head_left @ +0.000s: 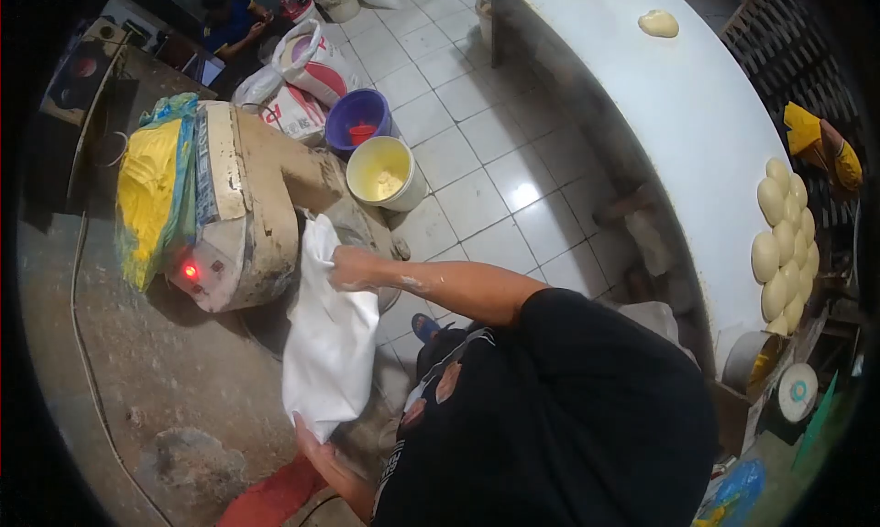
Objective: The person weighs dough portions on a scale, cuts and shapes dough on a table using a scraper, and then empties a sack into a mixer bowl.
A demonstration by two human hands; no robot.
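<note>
A white sack (330,353) hangs between my two hands, long and creased, with its contents hidden. My right hand (351,268) is closed on its upper end, close beside a worn beige machine (266,215) with a lit red lamp. Lower down, my left hand (314,443) grips the bottom corner of the sack, fingers partly behind it. On top of the machine lies a soft yellow mass (149,183) in blue-green plastic. Part of the machine's base is hidden behind the sack and my right arm.
A white bucket (420,192) and a purple tub (344,101) stand beyond the machine, near an open sack (321,64). Another person (234,27) is at the back left. At right, a long white table (642,96) carries several dough balls (784,243); a round dial (797,391) is nearby.
</note>
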